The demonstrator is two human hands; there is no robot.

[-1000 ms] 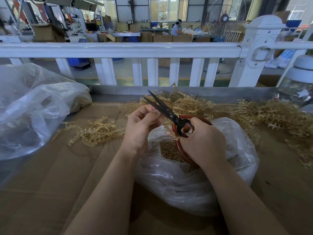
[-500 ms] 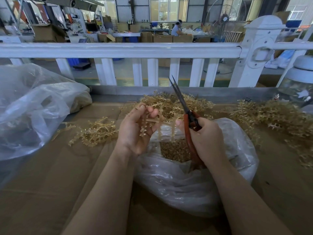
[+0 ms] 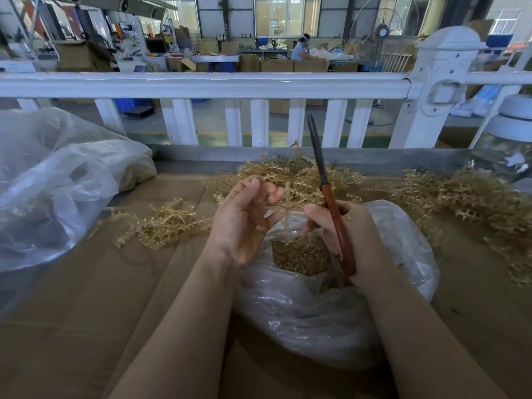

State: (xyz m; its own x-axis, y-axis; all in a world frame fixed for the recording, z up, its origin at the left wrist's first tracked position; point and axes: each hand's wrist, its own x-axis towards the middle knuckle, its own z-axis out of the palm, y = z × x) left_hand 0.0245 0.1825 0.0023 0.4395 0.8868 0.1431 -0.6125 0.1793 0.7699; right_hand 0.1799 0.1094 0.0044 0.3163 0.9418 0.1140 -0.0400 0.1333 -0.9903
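2 hands stretch a gold plastic sprue (image 3: 287, 209) between their fingertips, above the open bag (image 3: 316, 318), probably so bits drop in. Left hand (image 3: 241, 226) pinches 1 end; right hand's (image 3: 349, 237) curled fingers also clamp closed scissors (image 3: 331, 203), blades parked upward.

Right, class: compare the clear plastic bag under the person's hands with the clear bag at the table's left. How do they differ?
The middle bag gapes open, showing small gold pieces; the left bag shows no opening. The middle bag sits wholly inside the picture; the left bag runs off its edge. The left bag looks bulkier than the middle bag. Both are clear, crumpled plastic on brown cardboard.
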